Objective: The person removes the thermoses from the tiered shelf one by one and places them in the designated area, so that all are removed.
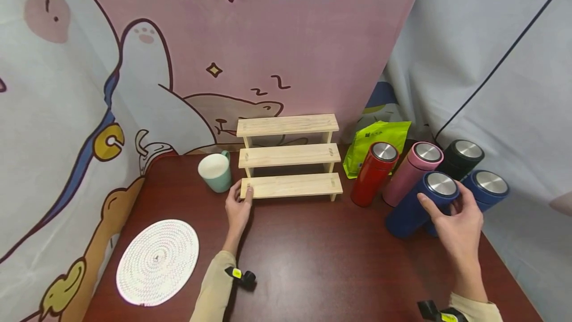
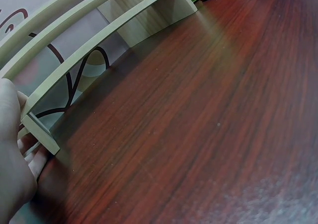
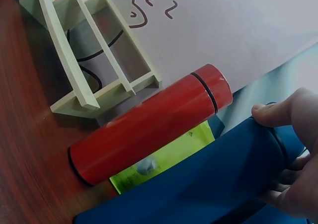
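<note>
My left hand [image 1: 238,206] grips the left end of the lowest step of a light wooden three-tier rack [image 1: 290,186], thumb on top. In the left wrist view its fingers [image 2: 36,159] reach around the rack's end support. On the right, my right hand [image 1: 460,227] holds a blue thermos [image 1: 413,207] near its silver lid, thumb on one side and fingers on the other. A second blue thermos [image 1: 489,188] stands just behind it, partly hidden. A red thermos [image 3: 149,127] and a pink thermos [image 1: 413,173] are to the left of the held one.
A black thermos [image 1: 460,158] stands at the back right. Behind the red thermos leans a bright green pouch [image 1: 380,135]. A pale green mug [image 1: 216,175] is left of the rack, and a round white woven mat [image 1: 158,262] lies at the front left of the dark red table [image 1: 313,262].
</note>
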`<state>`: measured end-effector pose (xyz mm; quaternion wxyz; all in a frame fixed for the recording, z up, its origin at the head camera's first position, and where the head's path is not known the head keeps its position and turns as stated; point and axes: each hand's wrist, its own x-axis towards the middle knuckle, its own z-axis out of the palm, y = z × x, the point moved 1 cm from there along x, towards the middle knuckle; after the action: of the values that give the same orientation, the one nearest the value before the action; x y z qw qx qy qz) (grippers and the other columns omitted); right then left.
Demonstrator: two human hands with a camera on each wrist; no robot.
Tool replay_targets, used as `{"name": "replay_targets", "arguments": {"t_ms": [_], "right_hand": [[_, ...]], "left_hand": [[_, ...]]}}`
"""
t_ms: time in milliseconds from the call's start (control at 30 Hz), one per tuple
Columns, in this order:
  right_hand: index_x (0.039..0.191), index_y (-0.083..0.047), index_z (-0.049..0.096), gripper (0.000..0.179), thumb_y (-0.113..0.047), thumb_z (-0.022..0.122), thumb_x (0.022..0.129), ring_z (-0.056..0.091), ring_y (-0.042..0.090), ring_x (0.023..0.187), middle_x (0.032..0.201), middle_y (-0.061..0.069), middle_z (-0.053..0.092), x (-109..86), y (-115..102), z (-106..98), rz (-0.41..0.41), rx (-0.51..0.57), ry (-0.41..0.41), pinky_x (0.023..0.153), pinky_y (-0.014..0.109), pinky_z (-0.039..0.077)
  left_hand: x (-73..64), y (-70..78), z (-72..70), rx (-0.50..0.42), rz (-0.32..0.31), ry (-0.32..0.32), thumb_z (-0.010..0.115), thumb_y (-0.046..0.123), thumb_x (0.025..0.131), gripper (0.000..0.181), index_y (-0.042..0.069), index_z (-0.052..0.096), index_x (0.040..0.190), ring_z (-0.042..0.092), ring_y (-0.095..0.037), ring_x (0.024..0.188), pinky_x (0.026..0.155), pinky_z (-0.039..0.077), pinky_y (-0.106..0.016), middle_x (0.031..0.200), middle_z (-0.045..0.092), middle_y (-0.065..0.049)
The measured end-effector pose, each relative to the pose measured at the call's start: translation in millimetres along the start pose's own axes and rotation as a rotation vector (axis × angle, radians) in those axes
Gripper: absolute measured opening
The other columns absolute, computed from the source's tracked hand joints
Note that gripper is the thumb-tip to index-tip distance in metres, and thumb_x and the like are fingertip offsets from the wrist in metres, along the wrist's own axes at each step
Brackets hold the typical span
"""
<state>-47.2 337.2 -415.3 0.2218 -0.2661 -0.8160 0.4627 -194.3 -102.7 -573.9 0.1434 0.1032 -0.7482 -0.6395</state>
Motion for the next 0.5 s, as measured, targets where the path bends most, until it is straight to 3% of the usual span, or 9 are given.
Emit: {"name": "replay_targets", "arguments": {"t_ms": [200, 367, 500], "right_hand": [[0.156, -0.017, 0.039, 0.077, -0.023, 0.078, 0.09, 0.044, 0.028, 0.145, 0.157, 0.011, 0.045, 2.7, 1.8, 3.2, -0.013, 0.007, 0.017, 0.117, 0.029, 0.034], [0.153, -0.014, 0.043, 0.075, -0.022, 0.079, 0.088, 0.046, 0.033, 0.143, 0.154, 0.014, 0.048, 2.9, 0.9, 5.2, -0.055, 0.004, 0.026, 0.115, 0.027, 0.035], [0.153, -0.015, 0.043, 0.075, -0.022, 0.079, 0.088, 0.048, 0.034, 0.14, 0.153, 0.014, 0.05, -1.1, -1.2, 4.2, -0.12, -0.024, 0.043, 0.113, 0.022, 0.037]], "left_hand": [[1.0, -1.1, 0.1, 0.002, -0.003, 0.007, 0.071, 0.025, 0.096, 0.046, 0.012, 0.061, 0.139, 0.064, -0.026, 0.109, 0.09, 0.049, -0.036, 0.12, 0.07, -0.017], [0.8, -0.4, -1.2, 0.023, -0.012, 0.001, 0.071, 0.025, 0.096, 0.047, 0.01, 0.059, 0.14, 0.063, -0.028, 0.116, 0.096, 0.049, -0.044, 0.125, 0.068, -0.018], [-1.1, 7.0, -7.4, 0.093, -0.044, -0.048, 0.068, 0.028, 0.098, 0.05, 0.009, 0.055, 0.143, 0.061, -0.031, 0.122, 0.101, 0.048, -0.049, 0.131, 0.064, -0.019]]}}
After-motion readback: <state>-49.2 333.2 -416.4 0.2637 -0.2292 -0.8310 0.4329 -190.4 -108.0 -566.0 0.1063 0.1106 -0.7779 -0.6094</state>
